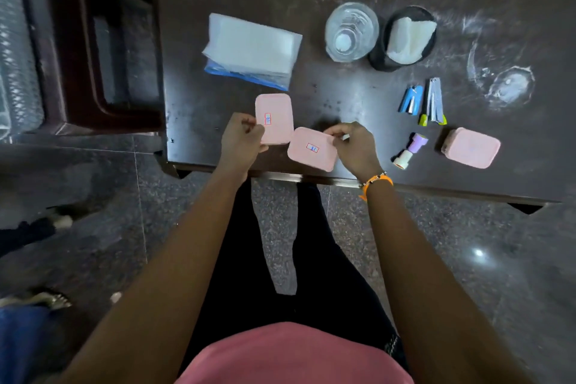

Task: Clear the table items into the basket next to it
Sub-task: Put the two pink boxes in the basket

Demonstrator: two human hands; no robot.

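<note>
Two pink rectangular boxes with small labels are in my hands above the near left part of the dark table (343, 97). My left hand (241, 137) grips the left pink box (276, 112) at its near left edge. My right hand (355, 143) pinches the right pink box (311, 148) at its right edge. A third pink box (472, 148) lies on the table at the right. The basket is a silvery mesh container (17, 65) at the far left, beyond a dark wooden chair.
Further back on the table lie a white tissue pack (252, 50), stacked clear cups (350, 31) and a black holder with napkins (405, 37). A blue stapler (411, 100), nail clippers (434, 101) and a purple stamp (410, 151) lie at the right. A dark chair (103, 47) stands left.
</note>
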